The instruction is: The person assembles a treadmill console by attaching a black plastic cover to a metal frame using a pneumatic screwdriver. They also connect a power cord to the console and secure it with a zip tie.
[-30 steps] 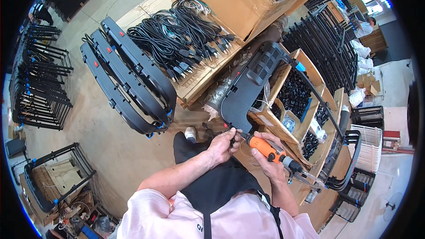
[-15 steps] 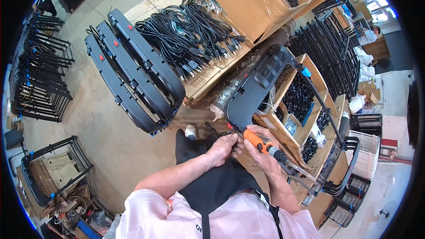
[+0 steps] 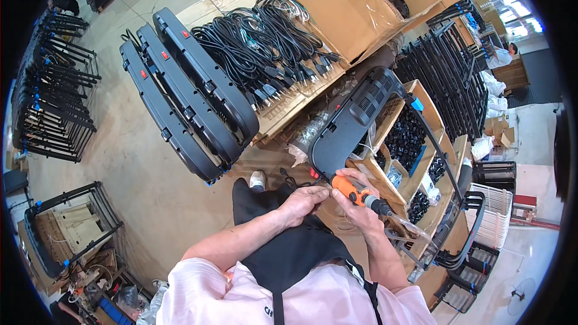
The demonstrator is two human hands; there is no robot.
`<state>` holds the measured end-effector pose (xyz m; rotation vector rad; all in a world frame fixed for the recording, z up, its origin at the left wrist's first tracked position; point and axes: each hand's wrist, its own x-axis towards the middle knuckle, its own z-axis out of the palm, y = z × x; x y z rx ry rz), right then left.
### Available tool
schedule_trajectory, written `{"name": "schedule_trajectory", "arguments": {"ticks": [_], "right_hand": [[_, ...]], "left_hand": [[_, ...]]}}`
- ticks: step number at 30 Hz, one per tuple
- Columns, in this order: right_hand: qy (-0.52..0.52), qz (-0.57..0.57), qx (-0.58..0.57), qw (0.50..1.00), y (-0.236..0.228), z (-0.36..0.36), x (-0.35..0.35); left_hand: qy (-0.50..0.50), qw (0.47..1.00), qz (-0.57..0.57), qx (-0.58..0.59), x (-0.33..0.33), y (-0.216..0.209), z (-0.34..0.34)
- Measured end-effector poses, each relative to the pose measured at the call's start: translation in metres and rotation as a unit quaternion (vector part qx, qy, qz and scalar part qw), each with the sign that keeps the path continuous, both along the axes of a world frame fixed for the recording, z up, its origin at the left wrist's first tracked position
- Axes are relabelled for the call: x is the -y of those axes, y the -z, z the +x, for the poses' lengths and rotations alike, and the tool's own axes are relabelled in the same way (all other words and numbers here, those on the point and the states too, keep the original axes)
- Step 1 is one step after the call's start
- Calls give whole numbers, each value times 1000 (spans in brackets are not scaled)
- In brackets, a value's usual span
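My right hand (image 3: 360, 210) is wrapped round an orange power screwdriver (image 3: 348, 190) with a black collar and a clear hose-like tail trailing to the lower right. Its working tip is hidden. Close beside it, my left hand (image 3: 304, 203) has thumb and fingers pinched together at waist height; what they hold, if anything, is too small or hidden to name. Just beyond both hands lies a black plastic housing (image 3: 337, 138) with a vented motor cover (image 3: 368, 103) and a long tubular frame (image 3: 439, 144). A black cable (image 3: 289, 177) hangs near its lower corner.
Three black housings with red switches (image 3: 198, 102) stand at the left. Bundled black power cords (image 3: 265, 48) lie on cardboard beside a large carton (image 3: 325, 6). A wooden bin (image 3: 394, 189) with small black parts stands right. Frames are stacked at far left (image 3: 54, 96) and right (image 3: 445, 72).
My left hand's fingers have drawn slightly back and down from the housing's corner. The right hand keeps the screwdriver in nearly the same place. The view has shifted a little.
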<state>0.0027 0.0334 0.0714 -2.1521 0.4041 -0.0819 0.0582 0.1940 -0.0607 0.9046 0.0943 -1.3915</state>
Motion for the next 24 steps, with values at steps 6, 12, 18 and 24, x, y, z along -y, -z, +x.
{"name": "schedule_trajectory", "arguments": {"ticks": [6, 12, 18, 24], "right_hand": [[89, 124, 72, 986, -13, -17, -1], [68, 190, 107, 974, -26, -15, 9], [79, 162, 111, 977, -24, -8, 11], [90, 151, 102, 979, -26, 2, 15]], "left_hand": [[-104, 987, 13, -121, 3, -13, 12], [-176, 962, -21, -207, 20, -5, 32], [-182, 948, -46, -257, 39, -14, 46], [-201, 936, -47, -285, 46, -24, 53]]}}
